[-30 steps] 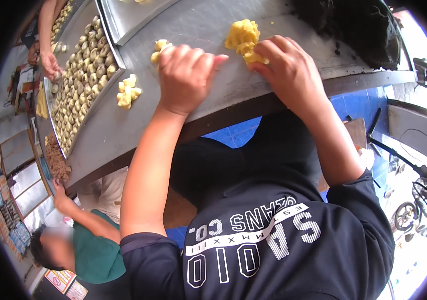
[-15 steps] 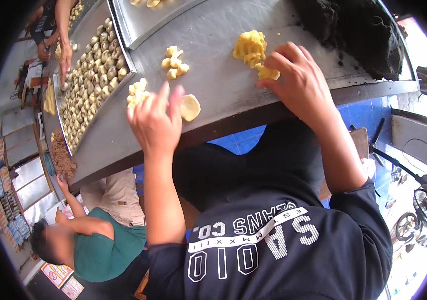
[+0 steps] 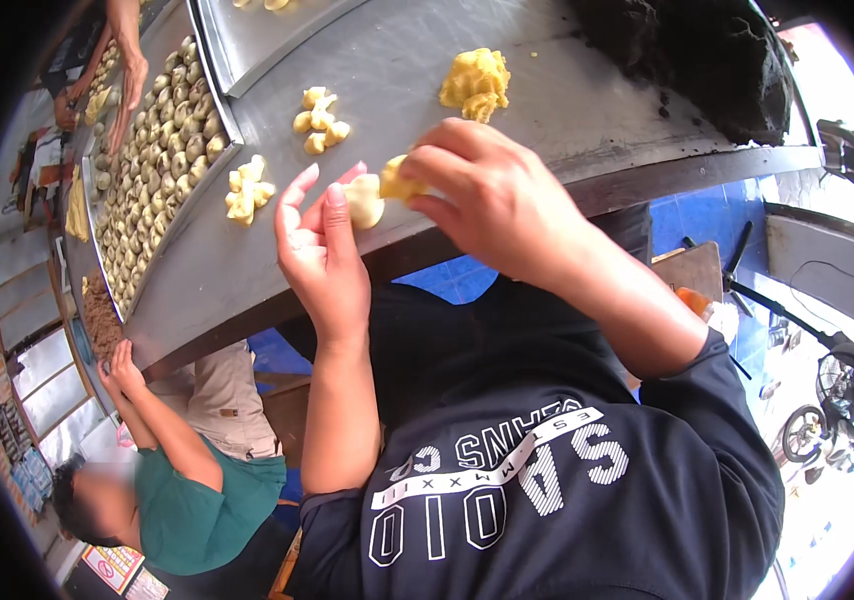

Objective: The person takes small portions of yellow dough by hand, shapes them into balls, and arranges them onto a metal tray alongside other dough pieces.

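Observation:
My left hand (image 3: 325, 245) is raised over the table's near edge, fingers and thumb curled round a flattened pale dough disc (image 3: 366, 203). From the right, my right hand (image 3: 497, 195) pinches a small piece of yellow dough (image 3: 399, 180) close against the disc. Beyond my right hand a larger lump of yellow dough (image 3: 474, 85) lies on the metal table (image 3: 387, 80). Two small clusters of pale dough pieces lie left of my hands: one cluster (image 3: 321, 122) farther off, the other cluster (image 3: 248, 190) nearer.
A metal tray (image 3: 215, 85) full of round dough balls stands at the left, with another tray (image 3: 292, 35) behind it. A big black mass (image 3: 687, 70) covers the far right. Another person's hand (image 3: 129, 95) is over the balls; a person in green (image 3: 202, 500) sits at lower left.
My left hand has picked the dough disc up off the table. My right hand has left the yellow lump and come left with a piece of it to the disc.

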{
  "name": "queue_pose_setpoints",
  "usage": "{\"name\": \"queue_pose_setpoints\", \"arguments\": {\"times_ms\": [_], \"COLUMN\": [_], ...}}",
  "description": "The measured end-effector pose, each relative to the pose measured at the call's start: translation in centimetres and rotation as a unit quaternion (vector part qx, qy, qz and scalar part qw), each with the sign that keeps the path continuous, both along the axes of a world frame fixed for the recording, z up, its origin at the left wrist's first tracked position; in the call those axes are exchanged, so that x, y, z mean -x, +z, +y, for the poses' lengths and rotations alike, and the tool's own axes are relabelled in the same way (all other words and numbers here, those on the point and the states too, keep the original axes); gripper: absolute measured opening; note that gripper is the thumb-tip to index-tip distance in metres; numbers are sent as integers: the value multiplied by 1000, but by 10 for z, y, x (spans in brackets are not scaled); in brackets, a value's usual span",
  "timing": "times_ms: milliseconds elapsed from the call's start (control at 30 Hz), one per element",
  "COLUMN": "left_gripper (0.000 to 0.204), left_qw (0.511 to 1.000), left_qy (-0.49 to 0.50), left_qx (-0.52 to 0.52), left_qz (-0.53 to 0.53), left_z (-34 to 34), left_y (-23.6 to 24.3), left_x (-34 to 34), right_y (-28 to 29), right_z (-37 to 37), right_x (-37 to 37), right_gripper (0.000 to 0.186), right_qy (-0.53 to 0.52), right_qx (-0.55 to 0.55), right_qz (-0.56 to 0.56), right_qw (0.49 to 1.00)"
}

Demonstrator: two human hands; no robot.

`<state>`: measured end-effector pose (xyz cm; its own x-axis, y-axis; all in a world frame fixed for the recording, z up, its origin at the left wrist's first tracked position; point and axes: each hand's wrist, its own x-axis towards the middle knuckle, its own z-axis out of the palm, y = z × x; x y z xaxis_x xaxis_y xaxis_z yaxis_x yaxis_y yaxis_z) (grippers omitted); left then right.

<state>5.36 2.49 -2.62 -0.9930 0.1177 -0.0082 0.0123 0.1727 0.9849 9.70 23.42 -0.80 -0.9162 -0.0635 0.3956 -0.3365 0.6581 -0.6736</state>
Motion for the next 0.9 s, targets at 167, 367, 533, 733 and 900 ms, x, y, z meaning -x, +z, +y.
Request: {"name": "queue_pose_setpoints", "arguments": {"times_ms": [167,367,533,733,900], "left_gripper": [56,24,24,47,53], "left_qw": [965,939,908,911,934], "left_qy": [-29,-161,-134,-198,-299], "left_qx": [-258,242,237,200,122], "left_qz": [-27,183,318,301,154], "left_z": [20,-14,-1,-2,-14], "left_y": [18,-9,-9,-1,1], "left_x": [-4,24,34,33,25], "right_y": [-4,-10,-15,-4,0], "right_z": [-9,-13,-15,-15,-16], "right_x": [17,19,13,6,15], "right_gripper": [11,13,19,23,39], "right_qy": [21,92,90,122,37], "right_qx": [68,134,133,39,125], "right_qz": [54,22,31,30,-12], "right_qw": [996,986,986,991,991]}}
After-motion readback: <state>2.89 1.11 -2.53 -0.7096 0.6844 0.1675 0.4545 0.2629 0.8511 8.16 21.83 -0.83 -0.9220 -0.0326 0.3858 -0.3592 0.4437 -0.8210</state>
